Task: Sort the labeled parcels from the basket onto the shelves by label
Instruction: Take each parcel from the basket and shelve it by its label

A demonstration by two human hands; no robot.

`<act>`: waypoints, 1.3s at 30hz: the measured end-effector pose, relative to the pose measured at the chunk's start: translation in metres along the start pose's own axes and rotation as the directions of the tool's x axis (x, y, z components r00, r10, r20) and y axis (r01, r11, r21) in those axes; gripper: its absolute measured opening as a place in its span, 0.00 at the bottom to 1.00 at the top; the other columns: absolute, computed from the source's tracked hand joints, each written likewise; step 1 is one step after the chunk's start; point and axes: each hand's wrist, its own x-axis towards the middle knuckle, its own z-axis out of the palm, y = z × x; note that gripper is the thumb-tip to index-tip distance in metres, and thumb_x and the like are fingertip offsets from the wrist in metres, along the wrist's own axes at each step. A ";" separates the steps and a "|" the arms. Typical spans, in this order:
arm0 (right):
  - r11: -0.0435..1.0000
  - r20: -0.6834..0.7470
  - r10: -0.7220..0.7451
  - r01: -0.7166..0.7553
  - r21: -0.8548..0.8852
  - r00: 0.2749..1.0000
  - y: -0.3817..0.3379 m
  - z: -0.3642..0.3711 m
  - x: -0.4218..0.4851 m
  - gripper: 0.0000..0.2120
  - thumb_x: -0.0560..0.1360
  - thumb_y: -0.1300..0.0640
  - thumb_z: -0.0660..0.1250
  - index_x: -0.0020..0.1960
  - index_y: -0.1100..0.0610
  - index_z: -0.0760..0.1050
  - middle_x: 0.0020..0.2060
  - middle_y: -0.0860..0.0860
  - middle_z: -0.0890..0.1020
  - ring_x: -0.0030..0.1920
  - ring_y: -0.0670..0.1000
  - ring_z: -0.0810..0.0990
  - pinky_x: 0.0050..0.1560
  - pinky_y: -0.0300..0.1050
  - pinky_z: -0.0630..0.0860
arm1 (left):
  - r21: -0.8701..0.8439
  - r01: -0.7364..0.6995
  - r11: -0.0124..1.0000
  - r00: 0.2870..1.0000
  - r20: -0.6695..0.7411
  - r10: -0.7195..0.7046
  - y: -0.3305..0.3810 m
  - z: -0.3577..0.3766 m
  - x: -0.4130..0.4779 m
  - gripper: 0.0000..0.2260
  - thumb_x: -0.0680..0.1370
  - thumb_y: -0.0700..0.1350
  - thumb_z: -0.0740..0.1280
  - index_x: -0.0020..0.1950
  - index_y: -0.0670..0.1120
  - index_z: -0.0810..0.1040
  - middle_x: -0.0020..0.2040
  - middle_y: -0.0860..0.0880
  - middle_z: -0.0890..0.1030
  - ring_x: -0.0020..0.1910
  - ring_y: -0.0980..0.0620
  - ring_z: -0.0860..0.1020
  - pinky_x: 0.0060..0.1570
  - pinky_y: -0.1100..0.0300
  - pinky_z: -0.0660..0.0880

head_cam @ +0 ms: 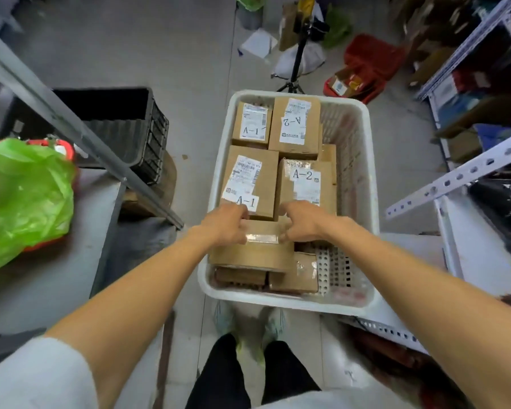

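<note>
1. Head cam is the only view I get. The white basket is dead centre, packed with brown parcels.
2. My left hand and right hand are both on the plain box at the near end of the basket. The fingers of each are curled down over its far top edge and gripping it, one hand at each end of a clear tape strip.
3. That box is lying inside the basket on top of other parcels. I can't see any label on it from here.
4. Just past my knuckles are the A-1 parcel on the left and the A-2 parcel on the right, side by side.
5. Behind those are the far A-1 parcel and far A-2 parcel, labels upside down to me.
6. Around it there's a green bag on the left and a black crate beyond it. A tripod stands past the basket, and a white perforated shelf is on the right.
</note>
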 end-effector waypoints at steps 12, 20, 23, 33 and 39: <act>0.960 -0.128 -0.126 0.088 -0.267 0.984 0.015 0.074 0.019 0.53 0.61 0.38 0.77 0.74 0.60 0.55 0.69 0.57 0.64 0.67 0.57 0.62 0.67 0.50 0.63 | 0.463 -0.103 0.880 0.976 -0.124 0.179 -0.030 0.058 0.009 0.56 0.59 0.58 0.79 0.76 0.43 0.51 0.72 0.43 0.58 0.70 0.43 0.59 0.71 0.54 0.56; 0.935 -0.198 -0.144 0.068 -0.347 0.970 0.015 0.084 0.008 0.60 0.60 0.35 0.75 0.77 0.62 0.47 0.68 0.59 0.66 0.68 0.59 0.65 0.73 0.54 0.58 | 0.479 -0.176 0.860 0.947 -0.156 0.280 -0.021 0.046 0.008 0.51 0.52 0.63 0.76 0.67 0.44 0.60 0.64 0.45 0.64 0.60 0.45 0.64 0.63 0.50 0.65; 0.984 -0.150 -0.093 0.068 -0.162 0.984 0.017 0.065 -0.006 0.60 0.59 0.35 0.76 0.77 0.57 0.47 0.67 0.57 0.66 0.65 0.58 0.68 0.69 0.55 0.66 | 0.305 -0.268 0.914 0.943 -0.109 0.313 0.006 0.014 0.004 0.49 0.51 0.60 0.78 0.65 0.46 0.63 0.61 0.47 0.63 0.59 0.47 0.61 0.58 0.50 0.69; 0.878 -0.243 0.111 0.020 0.479 0.964 0.051 -0.053 -0.072 0.38 0.59 0.44 0.82 0.60 0.53 0.66 0.52 0.47 0.75 0.49 0.47 0.76 0.39 0.36 0.71 | 0.040 -0.301 0.953 0.893 -0.337 0.297 0.090 -0.111 -0.016 0.56 0.56 0.58 0.81 0.76 0.51 0.54 0.73 0.45 0.57 0.73 0.42 0.56 0.70 0.41 0.61; 0.488 -0.316 0.171 0.198 0.850 0.933 0.059 -0.075 -0.088 0.18 0.68 0.51 0.77 0.55 0.51 0.74 0.50 0.50 0.83 0.49 0.49 0.83 0.54 0.55 0.80 | -0.688 -0.308 0.657 0.940 -0.325 0.100 0.101 -0.110 -0.028 0.36 0.63 0.44 0.81 0.67 0.49 0.68 0.64 0.48 0.77 0.62 0.51 0.76 0.67 0.47 0.70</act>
